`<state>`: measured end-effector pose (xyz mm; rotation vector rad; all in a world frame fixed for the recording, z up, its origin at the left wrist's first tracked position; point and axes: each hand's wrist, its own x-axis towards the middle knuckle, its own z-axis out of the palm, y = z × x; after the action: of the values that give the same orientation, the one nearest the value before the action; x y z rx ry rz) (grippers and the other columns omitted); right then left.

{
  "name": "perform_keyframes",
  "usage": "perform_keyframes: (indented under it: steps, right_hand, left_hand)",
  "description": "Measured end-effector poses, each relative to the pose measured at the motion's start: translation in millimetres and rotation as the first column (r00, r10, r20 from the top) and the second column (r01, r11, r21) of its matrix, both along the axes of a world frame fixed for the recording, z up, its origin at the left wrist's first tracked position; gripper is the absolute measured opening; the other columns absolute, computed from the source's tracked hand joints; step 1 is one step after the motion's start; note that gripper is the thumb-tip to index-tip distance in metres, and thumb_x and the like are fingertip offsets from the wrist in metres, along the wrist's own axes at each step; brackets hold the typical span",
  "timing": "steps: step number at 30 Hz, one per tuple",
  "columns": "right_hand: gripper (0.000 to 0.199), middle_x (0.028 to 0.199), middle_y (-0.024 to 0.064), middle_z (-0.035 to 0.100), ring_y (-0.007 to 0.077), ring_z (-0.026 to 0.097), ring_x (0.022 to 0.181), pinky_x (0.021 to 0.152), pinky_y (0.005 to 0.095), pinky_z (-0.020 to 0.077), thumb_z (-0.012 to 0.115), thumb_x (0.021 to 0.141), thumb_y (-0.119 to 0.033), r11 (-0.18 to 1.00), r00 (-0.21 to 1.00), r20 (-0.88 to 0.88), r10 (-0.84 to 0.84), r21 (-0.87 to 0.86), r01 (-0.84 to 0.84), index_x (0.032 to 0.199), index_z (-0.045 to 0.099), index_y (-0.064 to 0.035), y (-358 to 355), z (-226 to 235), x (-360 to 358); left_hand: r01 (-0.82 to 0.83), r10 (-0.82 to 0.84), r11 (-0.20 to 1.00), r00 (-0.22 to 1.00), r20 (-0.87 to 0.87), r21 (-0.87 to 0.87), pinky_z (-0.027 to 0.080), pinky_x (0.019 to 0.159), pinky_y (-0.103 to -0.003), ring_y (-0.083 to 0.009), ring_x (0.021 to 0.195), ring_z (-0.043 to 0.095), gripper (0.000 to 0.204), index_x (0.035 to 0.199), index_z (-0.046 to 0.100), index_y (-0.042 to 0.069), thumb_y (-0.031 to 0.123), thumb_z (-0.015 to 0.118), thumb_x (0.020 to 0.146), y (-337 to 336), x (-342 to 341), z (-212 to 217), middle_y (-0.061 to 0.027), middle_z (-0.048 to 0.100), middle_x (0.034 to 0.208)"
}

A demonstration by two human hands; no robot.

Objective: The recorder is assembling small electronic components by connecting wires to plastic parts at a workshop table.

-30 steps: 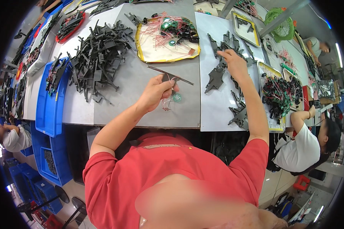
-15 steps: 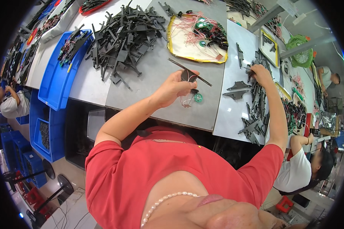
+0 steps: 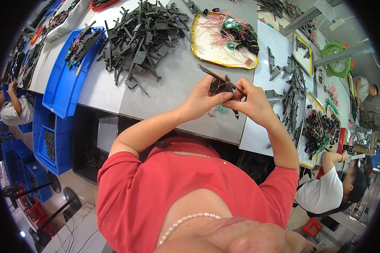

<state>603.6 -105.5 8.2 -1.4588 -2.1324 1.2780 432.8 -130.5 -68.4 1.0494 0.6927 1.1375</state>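
My left hand (image 3: 202,100) is closed around a black plastic part (image 3: 218,85), a flat plate with a long narrow bar, held just above the grey table. Closed beside it, my right hand (image 3: 254,103) pinches another dark plastic piece (image 3: 240,90) and brings it against the first; my fingers hide where the two meet. Below my hands, a small green round component (image 3: 221,109) with thin wires shows in part. Beyond them lies a yellow-edged tray (image 3: 202,49) with pink wires, green round boards and black parts.
A large heap of black plastic parts (image 3: 141,40) covers the far left of the table. Left of it stands a blue bin (image 3: 60,96). More dark parts (image 3: 292,90) lie scattered on the right. A co-worker in white (image 3: 325,189) sits at the lower right.
My right hand has come left from the scattered dark parts to my left hand, bringing a piece from there. The part in my left hand is tilted more steeply.
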Motion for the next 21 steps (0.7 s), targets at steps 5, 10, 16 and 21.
perform_keyframes:
  steps: [5,10,16,21]
  right_hand:
    - [0.041,0.069,0.0007,0.054,0.0065,0.044,0.059,0.054,0.0219,0.0389,0.078,0.065,-0.021,0.989,0.984,-0.130,-0.120,0.071,0.130,0.080,0.044,-0.0048,-3.9,-20.7,-1.7]
    - [0.033,0.083,0.0008,0.058,0.0010,0.045,0.059,0.055,0.0161,0.0393,0.074,0.073,-0.016,0.916,0.839,-0.370,-0.400,-0.139,0.375,0.095,0.052,-0.0049,-9.0,-40.2,18.1]
    - [0.014,0.074,-0.0044,0.056,0.0012,0.043,0.058,0.053,0.0156,0.0353,0.063,0.085,-0.014,0.895,0.660,-0.627,-0.415,-0.152,0.419,0.094,0.061,-0.0031,-49.2,-65.7,-20.4]
    - [0.011,0.069,-0.0076,0.044,0.0015,0.033,0.058,0.051,0.0161,0.0263,0.056,0.089,-0.012,0.857,0.689,-0.629,-0.361,0.069,0.511,0.096,0.061,-0.0050,-41.5,-51.4,-3.2]
  left_hand:
    - [-0.072,0.072,0.997,0.997,-0.001,0.025,0.046,0.077,-0.022,-0.0076,0.090,0.053,0.031,0.114,0.045,0.003,0.008,0.057,0.086,-3.1,-0.2,1.9,-0.0027,0.056,0.101]
    - [-0.321,0.318,0.947,0.944,0.088,0.028,0.032,0.053,-0.017,-0.0019,0.063,0.039,0.026,0.109,0.048,0.005,0.009,0.059,0.086,1.5,-11.0,8.7,0.0049,0.050,0.079]
    - [-0.372,0.368,0.928,0.910,0.192,-0.013,0.032,0.053,-0.017,-0.0018,0.063,0.038,0.030,0.111,0.044,0.007,0.012,0.060,0.086,-1.4,-7.6,10.2,0.0043,0.049,0.079]
    - [-0.238,0.233,0.971,0.962,0.141,0.020,0.036,0.059,-0.018,-0.0033,0.071,0.043,0.039,0.114,0.041,0.008,0.015,0.064,0.084,-7.0,-16.8,1.6,0.0024,0.049,0.090]
